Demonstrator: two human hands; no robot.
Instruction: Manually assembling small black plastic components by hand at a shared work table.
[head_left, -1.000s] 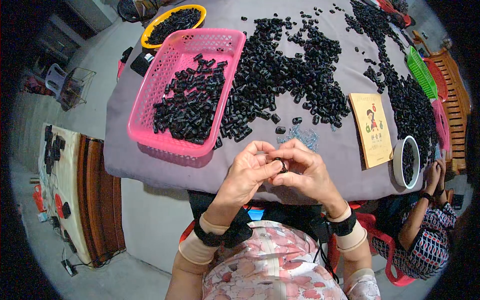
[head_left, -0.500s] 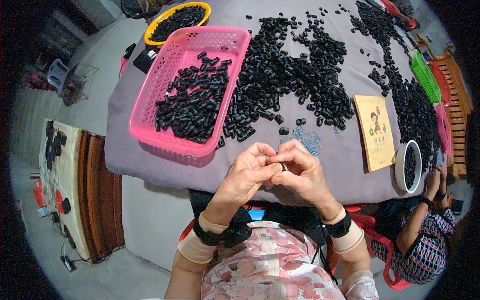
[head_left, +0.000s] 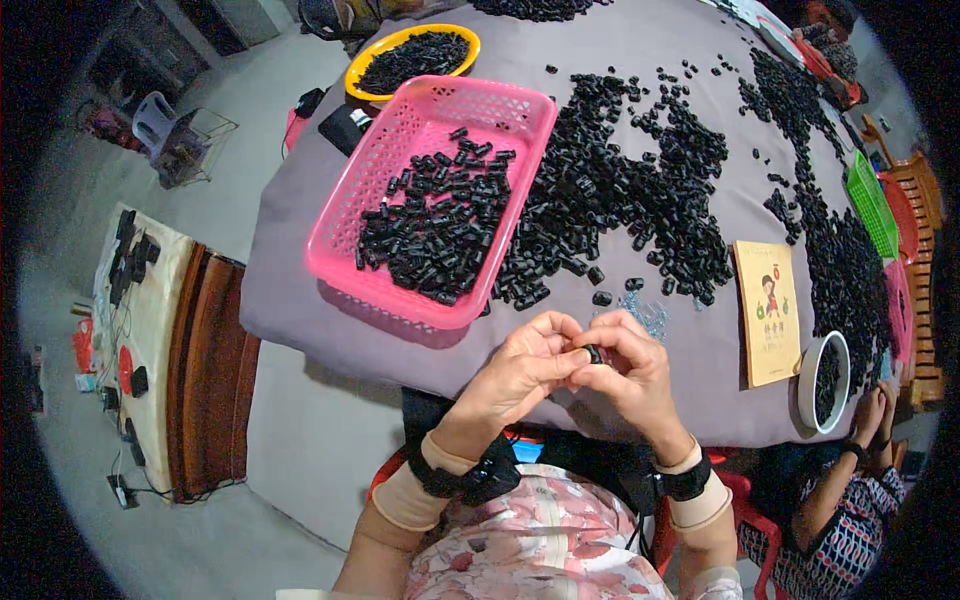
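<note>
Close together above the table's near edge, my left hand point(head_left: 520, 372) and my right hand point(head_left: 637, 380) both pinch one small black plastic piece point(head_left: 593, 354). My fingertips cover most of it, so its exact shape is hidden. Just beyond my hands lies a scatter of tiny clear-blue bits point(head_left: 648, 318). A big pile of similar short, tube-like black pieces point(head_left: 640, 190) spreads over the grey cloth behind them. To the left stands a pink plastic basket point(head_left: 330, 215), partly filled with the same kind of pieces.
A yellow bowl point(head_left: 357, 84) of black parts sits at the far left. On the right are a yellow booklet point(head_left: 768, 310), a white bowl point(head_left: 806, 385) and a green basket point(head_left: 872, 205). Another person's hands point(head_left: 875, 415) work at the right edge, beside more black pieces.
The whole view has shifted, so the table and baskets appear lower and further right. Both hands keep their pinch on the black piece, which now shows at a slightly different angle.
</note>
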